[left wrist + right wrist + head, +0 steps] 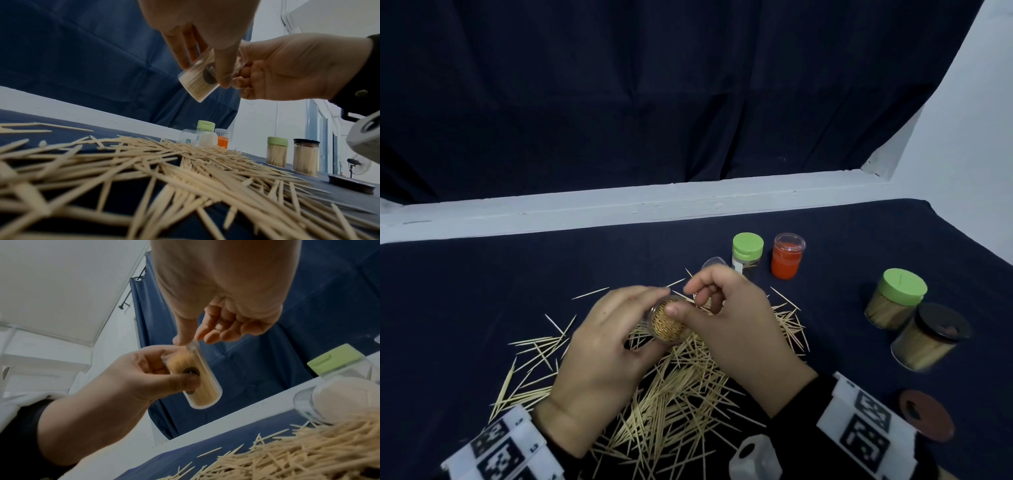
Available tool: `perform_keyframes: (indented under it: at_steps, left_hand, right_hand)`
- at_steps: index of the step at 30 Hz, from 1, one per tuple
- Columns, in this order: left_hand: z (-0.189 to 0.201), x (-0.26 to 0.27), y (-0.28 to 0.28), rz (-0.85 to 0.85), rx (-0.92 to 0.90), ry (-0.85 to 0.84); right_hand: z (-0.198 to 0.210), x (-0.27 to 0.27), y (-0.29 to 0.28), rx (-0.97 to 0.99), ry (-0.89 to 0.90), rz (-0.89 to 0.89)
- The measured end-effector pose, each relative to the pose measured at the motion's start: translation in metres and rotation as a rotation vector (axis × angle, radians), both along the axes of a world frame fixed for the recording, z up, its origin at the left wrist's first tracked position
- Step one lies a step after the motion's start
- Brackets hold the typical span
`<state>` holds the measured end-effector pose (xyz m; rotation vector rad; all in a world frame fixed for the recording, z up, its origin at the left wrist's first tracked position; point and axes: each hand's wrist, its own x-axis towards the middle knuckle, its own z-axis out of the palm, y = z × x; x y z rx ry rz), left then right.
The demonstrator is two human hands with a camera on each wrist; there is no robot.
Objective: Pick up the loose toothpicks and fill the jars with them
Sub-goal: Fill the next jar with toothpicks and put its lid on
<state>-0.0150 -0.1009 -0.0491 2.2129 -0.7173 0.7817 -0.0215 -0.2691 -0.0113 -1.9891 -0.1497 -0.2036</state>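
A clear jar packed with toothpicks is tilted above the table, and my left hand grips it round its side. My right hand is at the jar's mouth: the thumb lies over the toothpick tips, the forefinger is on the far rim, and the other fingers are curled. In the right wrist view thumb and forefinger pinch the rim. A big pile of loose toothpicks lies on the dark cloth under both hands.
Behind the hands stand a green-lidded jar and a red jar, with a clear jar lying on its side. At the right stand two full jars, green-lidded and black-lidded. A brown lid lies near them.
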Motion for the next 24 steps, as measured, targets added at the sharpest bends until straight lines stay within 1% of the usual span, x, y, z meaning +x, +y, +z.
perform_keyframes:
  at_steps: [3, 6, 7, 8, 9, 11, 12, 13, 14, 16, 19, 22, 24]
  left_hand:
    - [-0.001, 0.001, 0.0, -0.004, 0.029, -0.004]
    - [-0.001, 0.001, 0.003, 0.054, 0.036, 0.018]
    - [-0.001, 0.002, 0.003, 0.069, 0.035, 0.023]
    - [0.0, 0.002, 0.004, 0.081, 0.038, 0.024]
    - [0.0, 0.002, 0.004, 0.089, 0.042, 0.026]
    - [0.001, 0.002, 0.005, 0.102, 0.044, 0.041]
    - [0.001, 0.003, 0.006, 0.109, 0.045, 0.048]
    - [0.001, 0.003, 0.007, 0.118, 0.05, 0.051]
    - [0.001, 0.004, 0.008, 0.128, 0.056, 0.051]
    - [0.0, 0.005, 0.01, 0.146, 0.062, 0.054]
    - [0.002, 0.003, 0.015, 0.177, 0.034, 0.063]
    - [0.005, 0.0, 0.022, 0.22, 0.013, 0.069]
    - [0.006, -0.001, 0.025, 0.249, -0.01, 0.082]
  right_hand:
    - [-0.002, 0.0, -0.002, -0.033, 0.062, 0.036]
    - [0.003, 0.0, -0.018, 0.003, 0.045, 0.031]
    - [0.003, 0.0, -0.026, -0.022, 0.046, 0.021]
    - [0.003, -0.001, -0.033, -0.098, 0.061, 0.034]
    - [0.001, -0.002, -0.039, -0.235, 0.079, 0.077]
    - [-0.005, -0.006, -0.042, -0.62, 0.079, 0.234]
    - [-0.009, -0.009, -0.041, -0.796, 0.044, 0.325]
    - [-0.013, -0.011, -0.037, -0.932, -0.016, 0.403]
    - [-0.015, -0.014, -0.031, -1.026, -0.083, 0.468]
    - [-0.02, -0.014, -0.018, -1.148, -0.21, 0.568]
    - [-0.025, -0.013, 0.002, -1.242, -0.383, 0.698]
    - [-0.032, -0.011, 0.016, -1.307, -0.467, 0.809]
    - [-0.042, -0.008, 0.02, -1.347, -0.468, 0.854]
